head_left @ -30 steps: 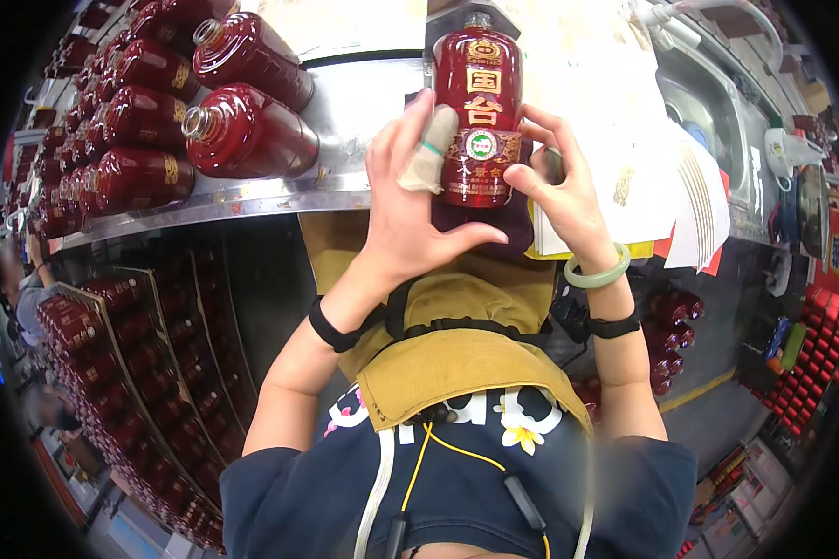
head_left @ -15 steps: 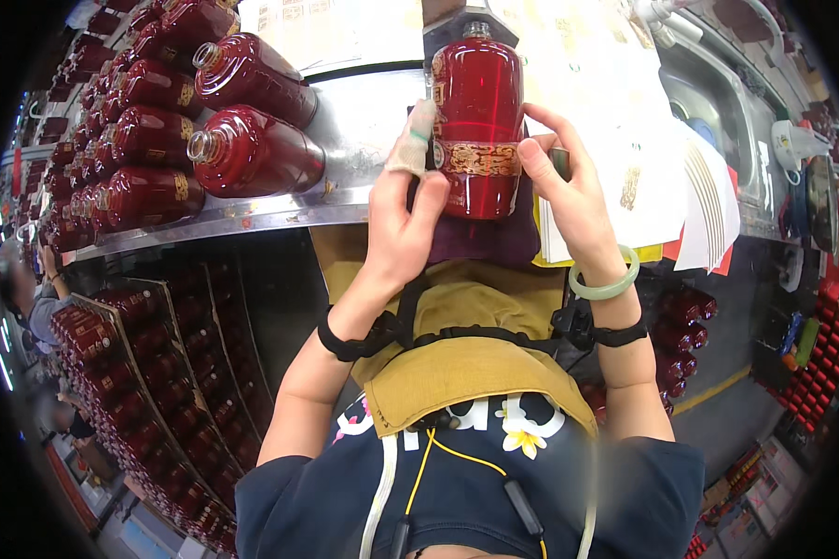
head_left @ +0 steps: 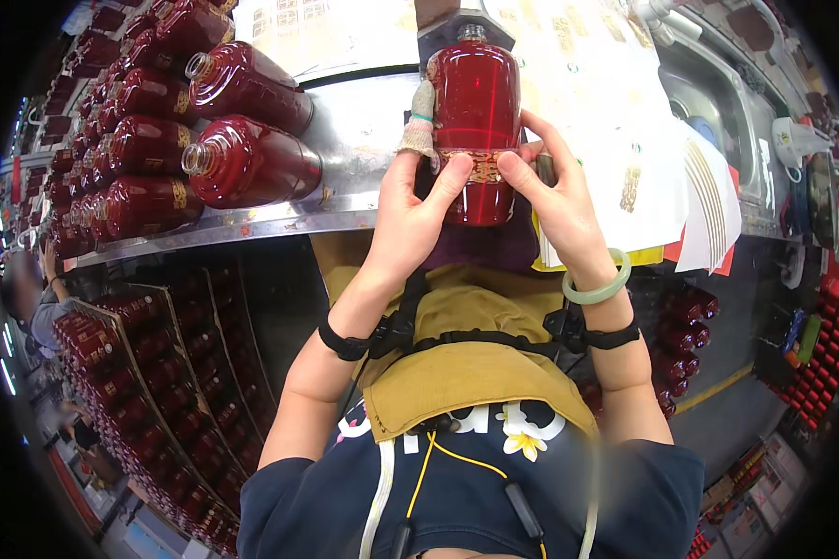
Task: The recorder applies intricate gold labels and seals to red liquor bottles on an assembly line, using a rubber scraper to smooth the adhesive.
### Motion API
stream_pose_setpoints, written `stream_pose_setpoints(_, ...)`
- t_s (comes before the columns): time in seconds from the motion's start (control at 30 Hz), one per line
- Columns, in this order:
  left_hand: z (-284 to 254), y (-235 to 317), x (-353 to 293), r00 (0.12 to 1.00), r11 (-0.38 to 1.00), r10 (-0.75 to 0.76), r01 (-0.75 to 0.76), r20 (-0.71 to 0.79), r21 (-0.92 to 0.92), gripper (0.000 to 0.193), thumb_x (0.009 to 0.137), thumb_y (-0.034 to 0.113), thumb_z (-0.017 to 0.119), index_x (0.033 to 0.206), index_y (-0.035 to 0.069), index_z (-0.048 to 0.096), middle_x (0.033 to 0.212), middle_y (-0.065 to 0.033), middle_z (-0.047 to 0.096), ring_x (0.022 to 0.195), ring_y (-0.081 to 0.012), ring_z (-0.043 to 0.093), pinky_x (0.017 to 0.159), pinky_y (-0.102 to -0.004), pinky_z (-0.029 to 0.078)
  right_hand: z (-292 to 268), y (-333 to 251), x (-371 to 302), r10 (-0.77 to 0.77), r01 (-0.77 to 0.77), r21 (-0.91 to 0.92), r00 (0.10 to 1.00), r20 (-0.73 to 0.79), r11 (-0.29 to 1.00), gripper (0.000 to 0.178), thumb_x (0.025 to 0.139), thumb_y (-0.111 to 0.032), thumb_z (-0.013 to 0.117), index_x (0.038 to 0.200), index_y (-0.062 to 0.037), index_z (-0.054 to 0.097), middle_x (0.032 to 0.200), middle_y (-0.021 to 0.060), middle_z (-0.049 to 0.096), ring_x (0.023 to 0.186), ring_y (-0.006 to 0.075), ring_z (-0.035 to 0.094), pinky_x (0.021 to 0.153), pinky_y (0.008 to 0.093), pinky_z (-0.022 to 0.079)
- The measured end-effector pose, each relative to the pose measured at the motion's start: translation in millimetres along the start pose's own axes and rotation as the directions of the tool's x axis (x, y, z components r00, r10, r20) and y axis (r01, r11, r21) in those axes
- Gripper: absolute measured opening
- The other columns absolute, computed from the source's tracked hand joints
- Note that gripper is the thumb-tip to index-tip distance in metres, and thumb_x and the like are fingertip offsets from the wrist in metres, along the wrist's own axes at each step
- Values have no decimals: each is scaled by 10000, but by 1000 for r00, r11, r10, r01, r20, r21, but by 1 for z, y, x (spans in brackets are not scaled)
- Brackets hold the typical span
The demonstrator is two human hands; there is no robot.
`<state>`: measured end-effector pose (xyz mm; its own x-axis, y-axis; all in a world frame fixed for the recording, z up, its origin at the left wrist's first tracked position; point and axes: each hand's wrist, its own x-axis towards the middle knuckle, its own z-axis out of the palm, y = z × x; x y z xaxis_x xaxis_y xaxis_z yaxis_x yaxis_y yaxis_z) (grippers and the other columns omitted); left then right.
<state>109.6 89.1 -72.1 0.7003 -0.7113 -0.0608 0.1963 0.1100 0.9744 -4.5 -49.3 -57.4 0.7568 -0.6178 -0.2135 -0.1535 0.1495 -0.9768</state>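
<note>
A red glass bottle (head_left: 475,93) lies on its side in front of me, its open neck pointing away, on a dark purple cloth (head_left: 494,244). A gold patterned band (head_left: 483,168) runs across its lower part. My left hand (head_left: 414,210) grips the bottle's left side, a bandage-like cover on a finger and the thumb pressed on the band. On the other side my right hand (head_left: 564,200) holds it too, thumb on the band and fingers along the edge. A small dark object, partly hidden, shows by the right fingers; I cannot make out its kind.
Two plain red bottles (head_left: 252,166) lie on the metal table (head_left: 364,121) at left, with rows of others behind. White sheets with gold labels (head_left: 587,102) cover the right side, beside a metal sink (head_left: 708,102). Below left, racks of bottles (head_left: 140,363) stand near another person (head_left: 42,298).
Both thumbs have come onto the gold band and press it from either side. The bottle has turned a little, so the gold emblem on its left side no longer shows.
</note>
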Motion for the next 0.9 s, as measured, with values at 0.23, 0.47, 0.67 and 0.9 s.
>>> stream_pose_setpoints(0.23, 4, 4, 0, 1000, 1000, 0, 0, -1, 0, 473, 1006, 226, 676, 1377, -36, 545, 1234, -111, 665, 1123, -158, 614, 984, -324, 491, -6, 1, -1, 15, -14, -56, 1000, 25, 998, 640, 961, -225, 739, 1478, 27, 457, 901, -43, 507, 784, 34, 449, 724, 190, 398)
stream_pose_setpoints(0.47, 10, 11, 0, 997, 997, 66, -65, -25, 43, 460, 1018, 191, 649, 1401, -31, 524, 1242, -107, 665, 1129, -158, 610, 996, -325, 481, -11, -16, -9, -168, 180, 108, 979, -111, 978, 303, 1033, -79, 556, 1317, 17, 511, 1172, 69, 601, 1041, 109, 562, 940, 255, 454)
stream_pose_setpoints(0.67, 8, 11, 1, 998, 993, 53, -55, 14, 106, 463, 1022, 191, 643, 1407, -31, 512, 1247, -116, 665, 1132, -161, 610, 998, -328, 478, -16, 4, -13, -278, 195, -324, 933, -230, 926, 208, 975, -45, 624, 1169, 23, 596, 938, 123, 674, 794, 169, 618, 734, 306, 507)
stream_pose_setpoints(0.9, 10, 11, -3, 995, 973, 104, -101, -7, 207, 615, 1040, 162, 597, 1560, -26, 328, 1537, -157, 457, 1385, -216, 459, 1157, -367, 357, -6, 11, -15, -268, 227, -199, 940, -213, 953, 205, 977, -40, 623, 1174, 16, 614, 937, 95, 683, 806, 131, 612, 746, 304, 510)
